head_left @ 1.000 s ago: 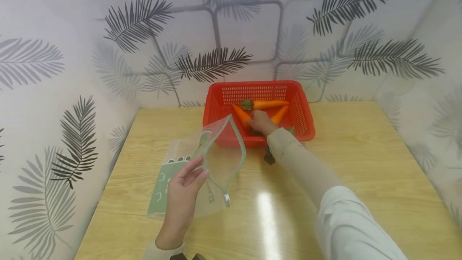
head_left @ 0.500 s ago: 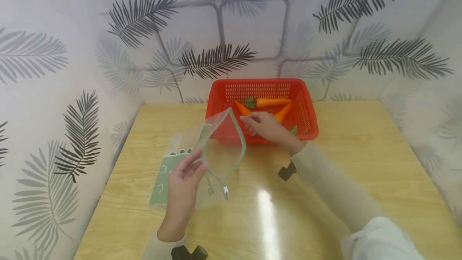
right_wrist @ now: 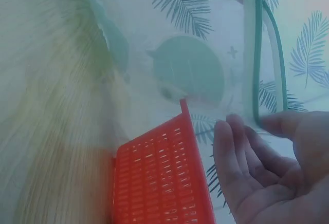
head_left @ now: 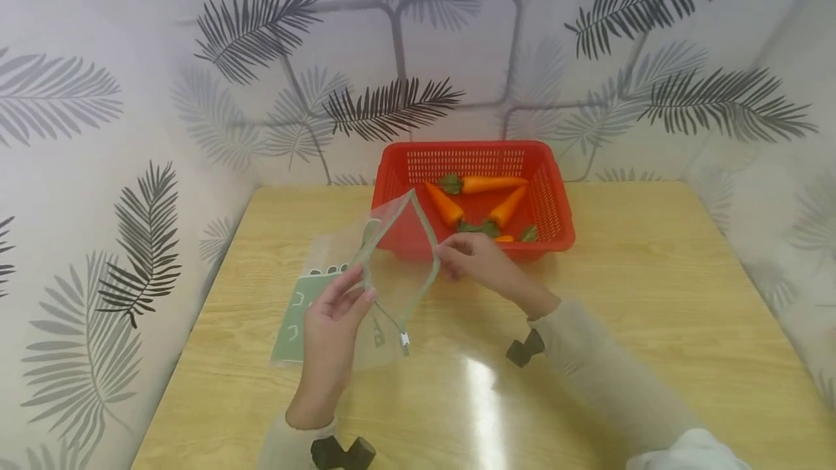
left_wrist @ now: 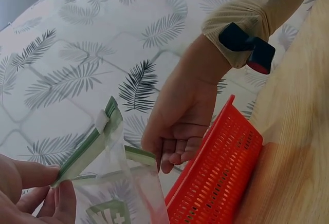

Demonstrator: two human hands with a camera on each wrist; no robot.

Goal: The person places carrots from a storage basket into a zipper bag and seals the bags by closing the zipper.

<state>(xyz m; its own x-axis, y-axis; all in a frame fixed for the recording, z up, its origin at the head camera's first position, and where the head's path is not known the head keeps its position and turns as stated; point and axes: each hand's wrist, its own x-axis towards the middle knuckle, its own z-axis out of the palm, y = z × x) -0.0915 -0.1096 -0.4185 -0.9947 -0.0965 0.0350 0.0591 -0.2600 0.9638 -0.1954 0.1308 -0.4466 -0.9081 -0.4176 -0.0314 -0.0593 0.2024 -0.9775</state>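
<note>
A clear zip bag [head_left: 371, 232] with green print hangs mouth open above the table, its white slider [head_left: 404, 339] low on the green zip edge. My left hand [head_left: 329, 328] pinches one side of that mouth between thumb and fingers. On the opposite side my right hand [head_left: 480, 261] pinches the green rim with thumb and forefinger, its other fingers loosely bent. In the right wrist view the thumb of the right hand [right_wrist: 303, 152] lies against the zip strip [right_wrist: 252, 54]. Behind the hands, several orange carrots [head_left: 494, 183] with green tops lie in a red basket [head_left: 555, 223].
The basket stands at the back of a light wooden table [head_left: 620, 267], against a wall [head_left: 451, 42] with a leaf pattern. Part of the bag overlaps the basket's front left corner in the head view. Dark wrist mounts [head_left: 525, 347] sit at both cuffs.
My right hand has drawn back out of the basket, without a carrot, to the bag's right rim. The left hand keeps its hold on the bag nearly in place.
</note>
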